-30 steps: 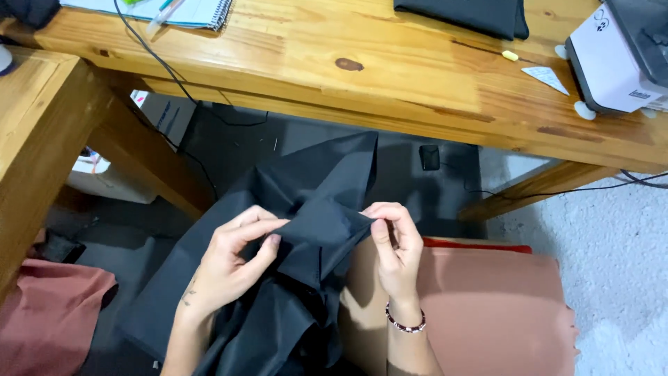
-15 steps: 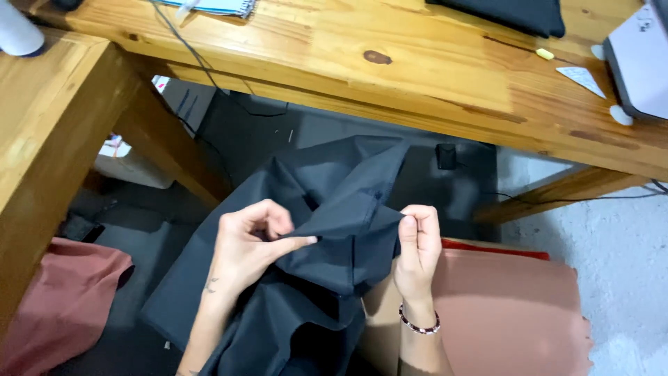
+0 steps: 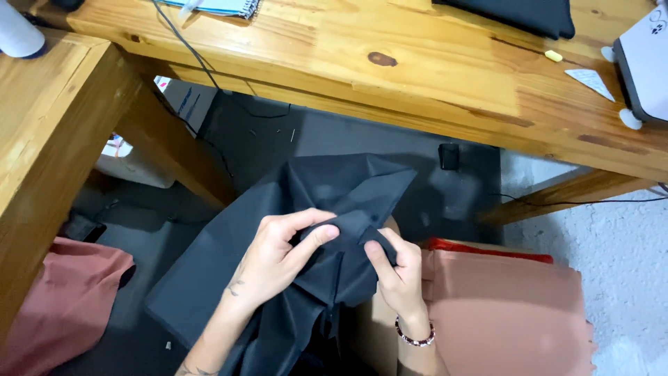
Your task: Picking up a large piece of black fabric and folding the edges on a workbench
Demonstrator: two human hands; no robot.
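I see the black fabric (image 3: 229, 271), matte and creased into loose folds, held over my lap below the wooden table (image 3: 417, 76). My left hand (image 3: 282, 254) and right hand (image 3: 396, 271) both pinch a bunched fold, fingers closed on it.

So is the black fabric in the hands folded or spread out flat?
Folded and bunched: the black fabric shows creases and overlapping layers, pinched between left hand and right hand.

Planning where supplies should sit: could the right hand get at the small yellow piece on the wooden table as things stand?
Probably not at once: the right hand is pinching the black fabric below the wooden table, and the small yellow piece lies far across it.
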